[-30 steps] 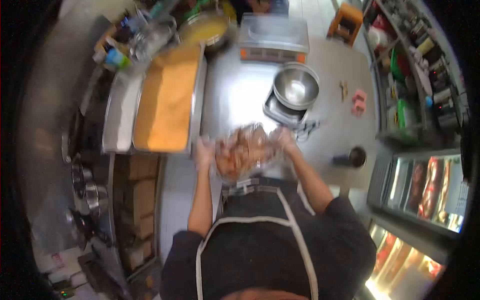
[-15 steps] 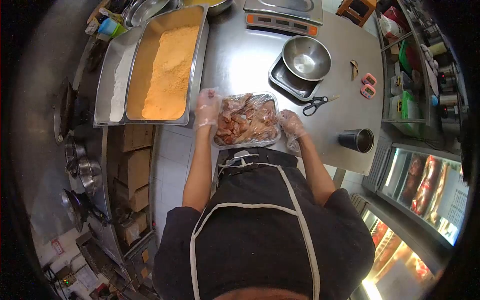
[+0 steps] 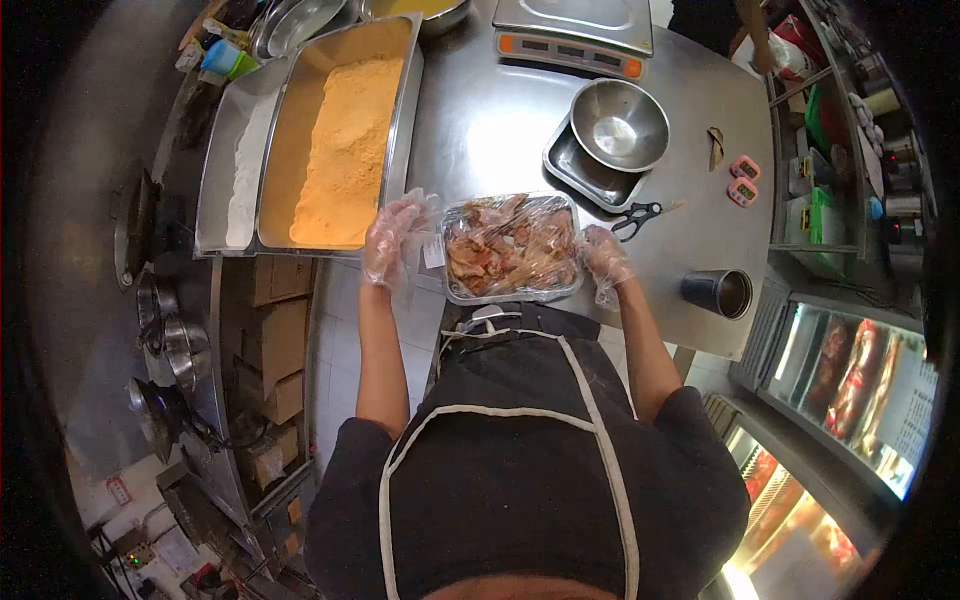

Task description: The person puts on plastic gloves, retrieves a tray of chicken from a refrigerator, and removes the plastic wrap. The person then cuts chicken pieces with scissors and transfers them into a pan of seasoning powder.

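Left hand [image 3: 395, 240] in a clear glove, grip loosely open beside the film-wrapped meat tray [image 3: 512, 248], table [image 3: 690, 235] edge beneath, gloved right hand [image 3: 606, 258] curled at the tray's opposite side, its hold unclear.

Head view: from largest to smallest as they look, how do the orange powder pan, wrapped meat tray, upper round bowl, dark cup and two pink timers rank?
1. Orange powder pan
2. Wrapped meat tray
3. Upper round bowl
4. Dark cup
Last: pink timers, too alike to rank.
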`<state>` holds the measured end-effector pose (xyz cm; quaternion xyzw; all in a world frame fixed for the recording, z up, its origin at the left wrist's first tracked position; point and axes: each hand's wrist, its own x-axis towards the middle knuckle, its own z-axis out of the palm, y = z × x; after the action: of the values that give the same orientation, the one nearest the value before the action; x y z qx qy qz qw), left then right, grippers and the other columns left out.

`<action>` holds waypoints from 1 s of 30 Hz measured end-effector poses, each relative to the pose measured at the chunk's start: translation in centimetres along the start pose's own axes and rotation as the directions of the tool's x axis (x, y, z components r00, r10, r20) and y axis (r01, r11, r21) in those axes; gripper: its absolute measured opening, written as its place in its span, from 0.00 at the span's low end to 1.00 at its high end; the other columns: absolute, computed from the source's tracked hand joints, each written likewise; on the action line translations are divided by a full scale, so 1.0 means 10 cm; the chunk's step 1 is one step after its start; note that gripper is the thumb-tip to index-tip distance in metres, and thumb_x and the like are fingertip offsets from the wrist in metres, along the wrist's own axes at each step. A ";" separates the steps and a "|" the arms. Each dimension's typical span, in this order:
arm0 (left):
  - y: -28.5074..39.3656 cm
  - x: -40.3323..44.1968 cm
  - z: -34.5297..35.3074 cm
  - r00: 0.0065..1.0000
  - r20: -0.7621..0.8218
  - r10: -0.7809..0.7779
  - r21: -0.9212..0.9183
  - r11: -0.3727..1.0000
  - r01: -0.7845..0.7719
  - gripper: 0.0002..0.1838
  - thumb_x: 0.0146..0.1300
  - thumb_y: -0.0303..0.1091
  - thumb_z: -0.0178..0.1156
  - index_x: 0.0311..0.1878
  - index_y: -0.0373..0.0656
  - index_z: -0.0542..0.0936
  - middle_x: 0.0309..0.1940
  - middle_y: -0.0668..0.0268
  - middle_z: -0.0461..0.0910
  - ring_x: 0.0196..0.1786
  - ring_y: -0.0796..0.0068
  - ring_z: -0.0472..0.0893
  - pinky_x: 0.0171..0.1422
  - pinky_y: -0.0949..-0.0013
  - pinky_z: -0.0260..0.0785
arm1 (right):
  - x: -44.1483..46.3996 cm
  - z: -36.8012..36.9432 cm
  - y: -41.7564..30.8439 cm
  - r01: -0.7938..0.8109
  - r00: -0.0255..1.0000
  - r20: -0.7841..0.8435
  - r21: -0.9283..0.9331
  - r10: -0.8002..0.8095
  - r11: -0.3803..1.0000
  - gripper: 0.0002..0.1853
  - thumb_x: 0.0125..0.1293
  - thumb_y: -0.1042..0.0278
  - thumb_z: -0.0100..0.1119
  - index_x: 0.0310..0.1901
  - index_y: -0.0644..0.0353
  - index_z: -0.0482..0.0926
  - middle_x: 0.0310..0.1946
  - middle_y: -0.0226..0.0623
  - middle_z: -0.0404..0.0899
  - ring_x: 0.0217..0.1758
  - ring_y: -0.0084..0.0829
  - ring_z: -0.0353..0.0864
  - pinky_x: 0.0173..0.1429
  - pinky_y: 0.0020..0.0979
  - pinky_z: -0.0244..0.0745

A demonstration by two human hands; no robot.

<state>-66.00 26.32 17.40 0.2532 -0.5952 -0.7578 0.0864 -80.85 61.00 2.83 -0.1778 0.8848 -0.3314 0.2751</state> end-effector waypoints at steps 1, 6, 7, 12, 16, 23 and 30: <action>0.03 -0.02 0.03 1.000 -0.001 -0.005 -0.057 0.998 0.005 0.21 0.65 0.38 0.62 0.57 0.38 0.76 0.51 0.61 0.81 0.52 0.65 0.80 0.55 0.62 0.72 | 0.00 0.02 0.03 0.054 0.995 -0.084 -0.025 -0.056 0.998 0.17 0.62 0.58 0.56 0.42 0.65 0.79 0.38 0.51 0.81 0.42 0.46 0.80 0.50 0.42 0.73; 0.20 -0.08 -0.01 0.989 -0.086 -0.119 -0.322 0.943 0.085 0.21 0.67 0.41 0.60 0.58 0.40 0.75 0.55 0.55 0.79 0.59 0.56 0.77 0.61 0.53 0.70 | -0.03 -0.07 -0.08 -0.002 1.000 0.014 -0.018 0.003 1.000 0.17 0.61 0.58 0.57 0.42 0.66 0.79 0.39 0.52 0.81 0.44 0.48 0.79 0.50 0.43 0.72; 0.15 -0.08 -0.12 0.993 0.006 -0.119 -0.434 0.894 0.110 0.21 0.67 0.43 0.59 0.57 0.41 0.75 0.56 0.54 0.78 0.61 0.54 0.75 0.63 0.49 0.69 | -0.03 -0.05 -0.03 0.023 1.000 0.003 -0.006 -0.023 1.000 0.17 0.61 0.58 0.58 0.42 0.66 0.79 0.39 0.52 0.81 0.44 0.48 0.79 0.51 0.43 0.72; 0.08 -0.05 -0.37 0.983 0.093 -0.156 -0.556 0.811 0.181 0.26 0.66 0.52 0.57 0.59 0.42 0.74 0.61 0.53 0.73 0.68 0.46 0.67 0.68 0.36 0.61 | -0.01 -0.05 -0.02 -0.029 0.999 0.040 0.011 0.028 1.000 0.19 0.61 0.54 0.56 0.42 0.65 0.79 0.39 0.54 0.81 0.44 0.51 0.79 0.51 0.45 0.72; 0.28 -0.05 -0.33 0.977 0.172 -0.128 -0.765 0.607 0.215 0.33 0.62 0.59 0.58 0.59 0.40 0.74 0.63 0.52 0.70 0.69 0.40 0.63 0.64 0.30 0.62 | 0.05 -0.02 0.10 -0.034 0.995 0.094 0.060 0.028 0.998 0.21 0.61 0.52 0.55 0.42 0.65 0.79 0.44 0.57 0.80 0.48 0.53 0.78 0.54 0.46 0.72; 0.33 -0.01 -0.28 0.963 0.227 -0.145 -0.756 0.597 0.268 0.32 0.61 0.60 0.60 0.51 0.37 0.77 0.60 0.46 0.69 0.69 0.36 0.63 0.63 0.21 0.56 | -0.29 -0.27 -0.96 0.078 0.927 -0.364 -0.043 -0.089 0.996 0.12 0.62 0.60 0.56 0.38 0.60 0.78 0.29 0.44 0.77 0.33 0.41 0.78 0.40 0.41 0.74; 0.28 0.12 -0.30 0.962 0.247 -0.116 -0.717 0.646 0.262 0.31 0.61 0.60 0.60 0.54 0.40 0.76 0.60 0.48 0.71 0.69 0.41 0.65 0.64 0.23 0.56 | -0.01 0.45 -2.47 0.468 0.883 0.133 -0.300 -0.450 0.831 0.19 0.66 0.58 0.54 0.56 0.55 0.75 0.45 0.49 0.80 0.52 0.43 0.81 0.51 0.46 0.77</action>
<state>-66.07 22.38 19.23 0.1877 -0.2101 -0.9583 0.0486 -74.80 41.11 16.98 -0.4367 0.8502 -0.2329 0.1794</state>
